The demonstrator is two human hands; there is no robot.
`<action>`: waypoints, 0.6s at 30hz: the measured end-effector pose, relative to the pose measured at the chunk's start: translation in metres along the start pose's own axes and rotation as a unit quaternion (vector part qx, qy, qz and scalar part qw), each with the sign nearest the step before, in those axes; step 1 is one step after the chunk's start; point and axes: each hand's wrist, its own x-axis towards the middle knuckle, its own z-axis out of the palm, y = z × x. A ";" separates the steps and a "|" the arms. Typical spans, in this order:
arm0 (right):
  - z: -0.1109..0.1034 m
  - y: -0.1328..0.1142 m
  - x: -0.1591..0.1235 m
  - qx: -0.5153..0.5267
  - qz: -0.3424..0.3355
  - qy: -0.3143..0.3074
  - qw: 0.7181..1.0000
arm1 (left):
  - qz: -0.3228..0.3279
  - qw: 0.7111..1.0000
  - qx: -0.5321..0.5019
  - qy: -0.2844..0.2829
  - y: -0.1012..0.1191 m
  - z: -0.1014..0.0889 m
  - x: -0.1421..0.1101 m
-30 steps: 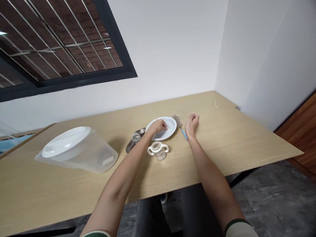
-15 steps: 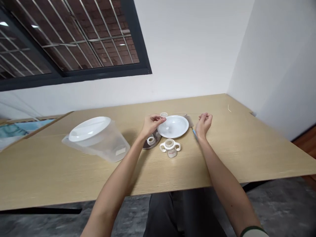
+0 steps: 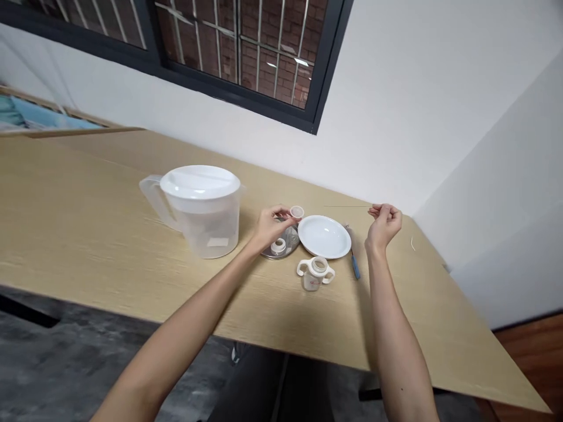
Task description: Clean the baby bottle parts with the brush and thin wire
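Note:
Between thumb and fingers, my left hand (image 3: 275, 224) pinches a small round translucent cap (image 3: 297, 212), its round face turned toward me. My right hand (image 3: 385, 221) is closed in a pinch on a thin straight wire-like strand (image 3: 347, 206), which points left above the table; its exact kind is too fine to make out. Below and between the hands lies a white bowl (image 3: 324, 236). In front of it stands a small two-handled baby bottle (image 3: 313, 280), its top uncovered. Under my left hand, a metal plate (image 3: 288, 249) carries a white ring-shaped collar (image 3: 278, 245).
A translucent pitcher (image 3: 206, 225) with a white lid stands to the left. Right of the bowl lies a blue-handled tool (image 3: 355, 266), its head partly hidden. A thin white strip (image 3: 413, 244) rests near the table's (image 3: 440, 328) right edge. A wall and barred window are behind.
The camera view has turned, so the scene appears tilted and the pitcher sits further right. My right hand has lifted and moved right with the strand; my left hand still holds the cap.

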 end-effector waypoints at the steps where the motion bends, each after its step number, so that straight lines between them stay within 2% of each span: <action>1: 0.008 -0.009 0.001 0.006 -0.018 -0.018 1.000 | 0.005 1.000 0.007 0.007 -0.001 -0.002 0.000; 6: 0.041 -0.052 -0.002 0.010 -0.106 -0.125 0.986 | 0.019 0.999 0.041 0.015 -0.001 -0.004 -0.004; 9: 0.051 -0.069 -0.008 0.026 -0.144 -0.148 0.978 | 0.035 0.997 0.070 0.000 0.000 -0.003 -0.008; 13: 0.055 -0.077 -0.014 0.032 -0.151 -0.180 0.972 | 0.069 0.993 0.095 -0.015 0.000 -0.003 -0.011; 18: 0.056 -0.073 -0.018 0.024 -0.138 -0.200 0.970 | 0.103 0.989 0.099 -0.025 -0.002 -0.003 -0.013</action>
